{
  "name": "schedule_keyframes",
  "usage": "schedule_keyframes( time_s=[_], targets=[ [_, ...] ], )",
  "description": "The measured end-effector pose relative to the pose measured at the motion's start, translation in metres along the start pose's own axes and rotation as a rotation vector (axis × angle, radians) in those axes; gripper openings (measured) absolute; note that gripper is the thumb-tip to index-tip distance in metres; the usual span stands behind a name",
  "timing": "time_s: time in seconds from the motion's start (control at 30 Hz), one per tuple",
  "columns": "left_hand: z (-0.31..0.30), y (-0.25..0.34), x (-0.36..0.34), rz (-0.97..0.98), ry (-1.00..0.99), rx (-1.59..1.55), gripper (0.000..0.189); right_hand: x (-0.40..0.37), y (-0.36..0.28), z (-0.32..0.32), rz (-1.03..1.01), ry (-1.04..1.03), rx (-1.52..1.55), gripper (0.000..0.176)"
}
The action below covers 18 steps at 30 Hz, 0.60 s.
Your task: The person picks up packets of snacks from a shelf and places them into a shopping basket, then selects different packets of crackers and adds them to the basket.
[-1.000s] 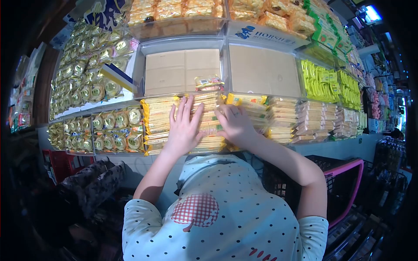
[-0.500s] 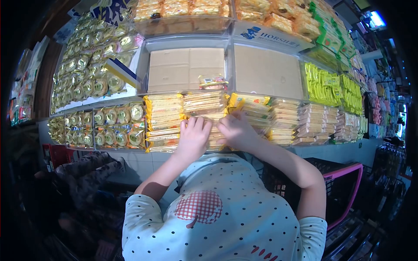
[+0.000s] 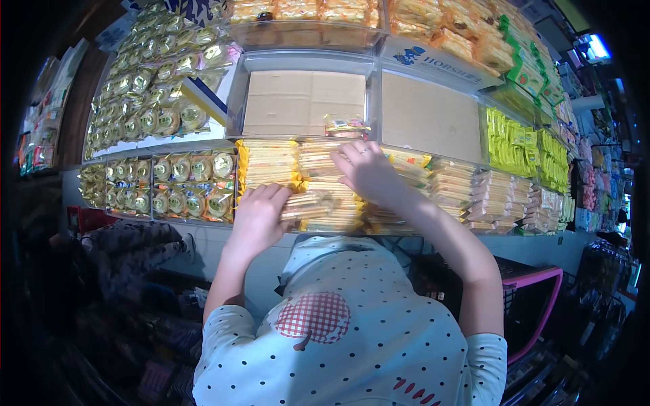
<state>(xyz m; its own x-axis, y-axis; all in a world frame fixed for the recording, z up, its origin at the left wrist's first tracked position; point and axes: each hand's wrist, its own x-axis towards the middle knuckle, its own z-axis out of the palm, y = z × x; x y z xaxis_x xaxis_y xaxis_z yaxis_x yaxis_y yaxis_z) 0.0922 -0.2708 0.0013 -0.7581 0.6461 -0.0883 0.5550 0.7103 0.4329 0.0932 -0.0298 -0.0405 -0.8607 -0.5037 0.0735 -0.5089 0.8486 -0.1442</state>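
Note:
Yellow-edged packets of thin biscuit sticks lie stacked in the lower shelf bin. My left hand is closed round one end of a biscuit packet, which lies tilted over the front of the stacks and is slightly blurred. Farther right and higher, my right hand rests at the back stack of packets, its fingers bent over the right end of that stack. Whether those fingers grip a packet is hidden.
Round wrapped cakes fill bins at the left. Behind the stacks, a cardboard-lined bin holds a small packet. Green packets stand at the right. A black basket with a pink rim is below right.
My hands have moved apart: the left one leftward with a packet now in it, the right one up to the back stack. The view has shifted a little.

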Motion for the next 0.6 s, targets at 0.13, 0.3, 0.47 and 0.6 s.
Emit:
schedule_keyframes(
  time_s=[0.13, 0.3, 0.47, 0.6],
  targets=[
    [0.011, -0.031, -0.001, -0.155, 0.098, -0.388, 0.038, 0.000, -0.006, 0.015, 0.004, 0.115, -0.073, 0.022],
    [0.023, -0.044, 0.001, -0.293, 0.171, -0.721, 0.039, 0.001, -0.009, 0.020, -0.040, 0.182, -0.122, 0.018],
    [0.031, -0.049, 0.004, -0.334, 0.226, -0.967, 0.040, 0.008, -0.006, 0.022, -0.052, 0.277, -0.076, 0.016],
    [0.030, -0.044, 0.007, -0.367, 0.300, -1.176, 0.041, 0.007, -0.007, 0.030, -0.039, 0.300, -0.107, 0.013]
  ],
)
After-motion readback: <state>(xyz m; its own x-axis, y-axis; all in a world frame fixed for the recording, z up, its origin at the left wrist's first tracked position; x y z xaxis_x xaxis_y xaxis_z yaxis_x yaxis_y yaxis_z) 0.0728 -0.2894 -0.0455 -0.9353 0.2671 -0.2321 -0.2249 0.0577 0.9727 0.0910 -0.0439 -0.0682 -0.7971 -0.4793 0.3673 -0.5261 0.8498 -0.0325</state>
